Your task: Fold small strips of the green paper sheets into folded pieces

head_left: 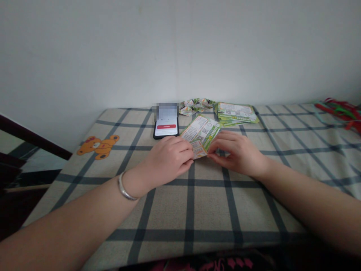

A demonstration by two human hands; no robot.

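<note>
Between my hands, a green and white printed leaflet (200,130) lies at an angle on the checked tablecloth, its near corner folded over. My left hand (173,156), with a silver bangle at the wrist, has its fingers closed on the left side of the fold. At the right side of the fold, my right hand (235,152) pinches the paper between thumb and fingers. Just beyond my left hand lies a phone (166,122) with a lit screen. Behind the leaflet sit several folded paper pieces (196,106), and right of them a stack of similar leaflets (237,113).
A checked tablecloth (166,210) covers the table, which meets a plain wall (180,49) at the back. An orange bear cutout (98,146) lies at the left edge. Red and green strands (342,114) are heaped at the far right. Dark furniture (34,139) stands on the left.
</note>
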